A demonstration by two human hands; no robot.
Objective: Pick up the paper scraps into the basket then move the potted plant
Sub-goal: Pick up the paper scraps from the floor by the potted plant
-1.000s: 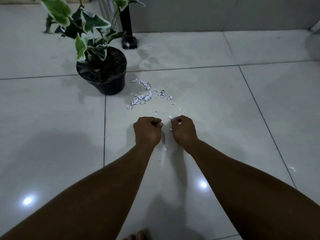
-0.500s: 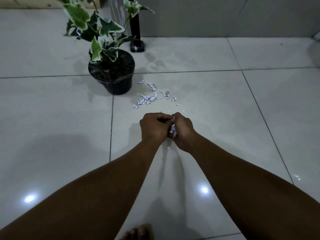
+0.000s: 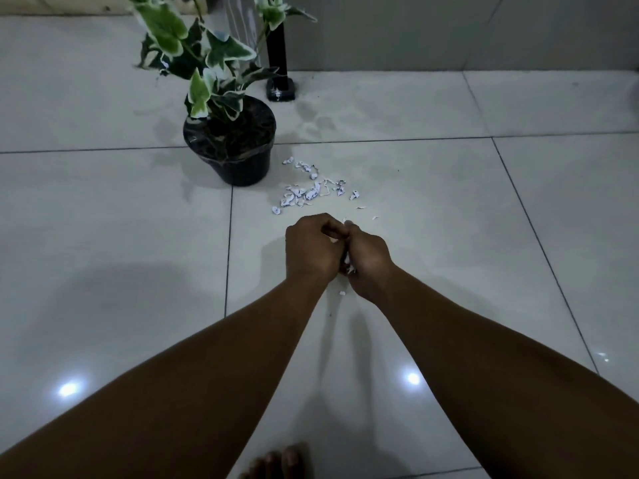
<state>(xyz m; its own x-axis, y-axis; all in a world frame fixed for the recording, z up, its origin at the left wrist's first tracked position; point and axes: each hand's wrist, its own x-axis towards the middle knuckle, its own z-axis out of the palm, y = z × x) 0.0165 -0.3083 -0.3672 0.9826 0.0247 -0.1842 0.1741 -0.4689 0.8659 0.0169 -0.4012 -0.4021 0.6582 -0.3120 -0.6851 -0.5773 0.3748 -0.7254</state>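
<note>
White, ragged paper scraps [image 3: 313,188] lie strewn on the glossy floor [image 3: 449,209] just right of the pot [image 3: 238,157], a round black tub of variegated ivy. Nearer than the pile, the left hand [image 3: 311,248] and right hand [image 3: 368,262] press together, each grip curled around gathered scraps. A black post [image 3: 278,53] stands behind the pot.

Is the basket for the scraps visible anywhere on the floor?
No, only the potted plant, loose paper scraps and a black post show.

Scraps [image 3: 313,190] right of potted plant [image 3: 231,146]
</note>
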